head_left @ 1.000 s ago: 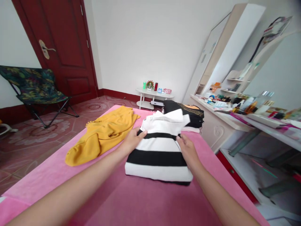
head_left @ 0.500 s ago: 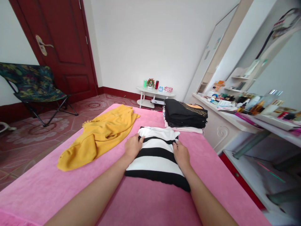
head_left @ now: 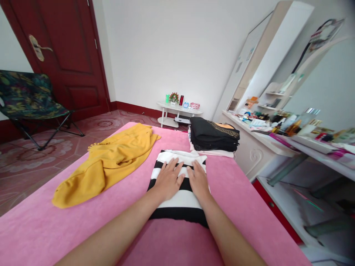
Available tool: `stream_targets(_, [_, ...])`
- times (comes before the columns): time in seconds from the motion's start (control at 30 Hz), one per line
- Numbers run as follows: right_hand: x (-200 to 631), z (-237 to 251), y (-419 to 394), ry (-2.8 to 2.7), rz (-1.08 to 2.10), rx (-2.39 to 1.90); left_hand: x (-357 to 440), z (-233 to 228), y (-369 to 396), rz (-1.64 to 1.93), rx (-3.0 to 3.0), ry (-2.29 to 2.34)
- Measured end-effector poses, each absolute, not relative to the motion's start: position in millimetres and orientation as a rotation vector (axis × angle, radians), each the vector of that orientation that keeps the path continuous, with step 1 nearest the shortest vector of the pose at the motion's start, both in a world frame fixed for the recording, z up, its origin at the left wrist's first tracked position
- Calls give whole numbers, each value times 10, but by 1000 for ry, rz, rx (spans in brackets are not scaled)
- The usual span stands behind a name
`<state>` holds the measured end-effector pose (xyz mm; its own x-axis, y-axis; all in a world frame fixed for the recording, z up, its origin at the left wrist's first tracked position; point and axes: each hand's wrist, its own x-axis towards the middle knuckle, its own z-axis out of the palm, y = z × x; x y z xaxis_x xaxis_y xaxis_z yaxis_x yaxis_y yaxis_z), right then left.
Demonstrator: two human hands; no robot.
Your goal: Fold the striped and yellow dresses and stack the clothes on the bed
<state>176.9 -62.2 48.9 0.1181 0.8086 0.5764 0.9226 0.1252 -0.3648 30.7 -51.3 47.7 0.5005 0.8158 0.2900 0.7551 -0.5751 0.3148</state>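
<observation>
A folded black-and-white striped garment (head_left: 179,184) is seen at the centre of the pink bed cover (head_left: 55,229), directly ahead at 12 o'clock from the person.

Left hand (head_left: 168,180): laid flat, palm down, on the upper half of the striped garment. Fingers are spread moderately and extended; nothing is gripped.

Right hand (head_left: 198,179): laid flat beside the left hand, palm down on the same garment, fingers extended and fairly close together; nothing is gripped. The 2 hands are just beside each other, with the inner fingers near touching.

A crumpled yellow garment (head_left: 108,162) is spread at 10 o'clock from the striped garment, near it but apart. A stack of folded black clothes (head_left: 213,135) is noted at 1 o'clock, just beyond the striped garment, resting on a pale folded item.

Further off: a small white side table (head_left: 179,111) with small items at 12 o'clock, a dark red door (head_left: 63,59) and a folding chair (head_left: 27,99) at 10 o'clock, and a white dresser (head_left: 263,136) crowded with bottles at 2 o'clock.
</observation>
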Motion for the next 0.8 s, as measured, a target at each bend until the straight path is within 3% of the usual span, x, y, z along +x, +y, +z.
stream_targets(0.23, [2000,251,-455,-1317,-63,-1940,272,381,-508,710,2574,1361])
stream_targets(0.53, [1882,399,-644,-1890,-186,-1495,462,661,-165,965,2827,1090])
stream_targets(0.8, [1846,391,-640,-1571,-2,-1461,447,490,-86,1103,2790,1272])
